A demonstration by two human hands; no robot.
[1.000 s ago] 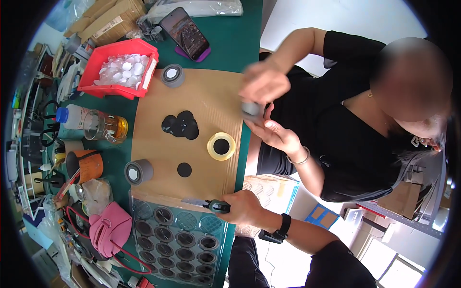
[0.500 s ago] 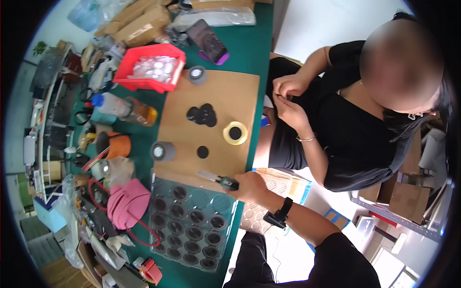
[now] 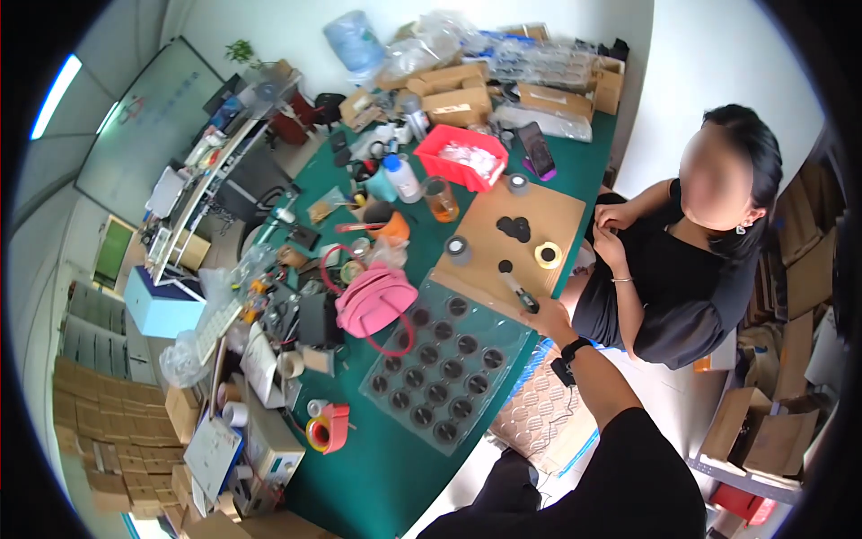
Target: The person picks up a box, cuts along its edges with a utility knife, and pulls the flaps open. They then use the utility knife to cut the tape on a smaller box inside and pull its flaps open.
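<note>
Dark-green-handled knife (image 3: pixel 526 301) sits in right hand (image 3: pixel 552 319), fingers closed round handle, pale blade angled over brown cardboard (image 3: pixel 549 208). Lone black disc (image 3: pixel 505 267) near blade tip! Black disc cluster (image 3: pixel 514 229) farther up board, yellow ring (image 3: pixel 549 267) right of it. Clear sheet (image 3: pixel 487 326) with dark rounds lies alongside, on green surface (image 3: pixel 404 463). Co-worker's hands (image 3: pixel 611 221) meet beyond edge.

The knife (image 3: pixel 526 300) has a dark green-and-black handle and an exposed pale blade. The handle is gripped in the right hand (image 3: pixel 550 320). The blade extends over the brown cardboard sheet (image 3: pixel 478 262), tip near a single black disc (image 3: pixel 505 267).
</note>
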